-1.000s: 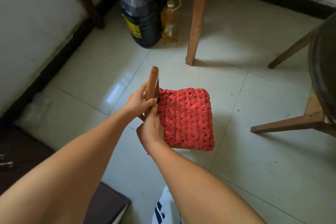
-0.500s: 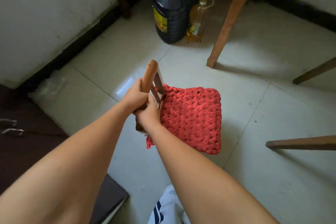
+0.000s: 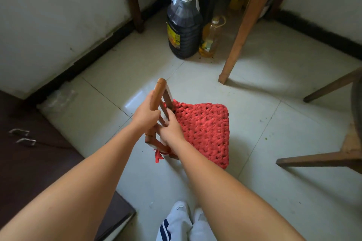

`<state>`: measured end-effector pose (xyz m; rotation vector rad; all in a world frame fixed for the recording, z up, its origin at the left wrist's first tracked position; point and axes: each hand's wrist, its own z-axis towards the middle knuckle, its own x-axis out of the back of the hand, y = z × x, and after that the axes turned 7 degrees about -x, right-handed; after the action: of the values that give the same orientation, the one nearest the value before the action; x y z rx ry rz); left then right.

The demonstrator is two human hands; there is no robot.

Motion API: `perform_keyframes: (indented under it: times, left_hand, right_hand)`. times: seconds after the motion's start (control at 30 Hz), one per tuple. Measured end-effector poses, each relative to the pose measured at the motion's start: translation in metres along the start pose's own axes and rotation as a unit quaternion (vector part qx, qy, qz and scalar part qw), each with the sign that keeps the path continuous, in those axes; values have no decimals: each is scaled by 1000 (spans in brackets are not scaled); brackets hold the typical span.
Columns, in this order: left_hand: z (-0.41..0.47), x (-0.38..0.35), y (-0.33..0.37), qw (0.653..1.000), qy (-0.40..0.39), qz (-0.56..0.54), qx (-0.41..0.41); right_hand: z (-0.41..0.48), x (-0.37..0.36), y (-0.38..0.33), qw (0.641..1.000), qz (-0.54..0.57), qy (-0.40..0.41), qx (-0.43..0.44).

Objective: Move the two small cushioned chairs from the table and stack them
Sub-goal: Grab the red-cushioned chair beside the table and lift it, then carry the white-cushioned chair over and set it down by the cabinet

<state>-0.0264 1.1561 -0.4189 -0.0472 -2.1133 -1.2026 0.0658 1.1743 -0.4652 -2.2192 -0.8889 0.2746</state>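
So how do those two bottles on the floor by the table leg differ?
The dark jug is much bigger and wider than the yellow oil bottle. The jug's contents look nearly black; the bottle's are clear golden. The jug's handle arches over its cap; the bottle's loops at its neck. Both stand upright, side by side.

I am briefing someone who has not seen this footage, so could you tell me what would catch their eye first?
The bright red crocheted cushion on the small wooden chair stands out at centre frame, over pale floor tiles. The left hand wraps the chair's top rail, and the right hand grips the back slats beside the cushion. Behind, a large dark jug and a small yellow oil bottle stand by a wooden table leg.
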Motion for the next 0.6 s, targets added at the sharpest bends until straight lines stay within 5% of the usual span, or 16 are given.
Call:
perform_keyframes:
  times: [0.37,0.6]
  left_hand:
    - [-185,-8,96,973,-15,-226,52]
    - [-296,-39,138,964,-75,-253,42]
  right_hand:
    - [-177,164,12,995,-24,101,-2]
    - [-317,217,65,990,36,136,-15]
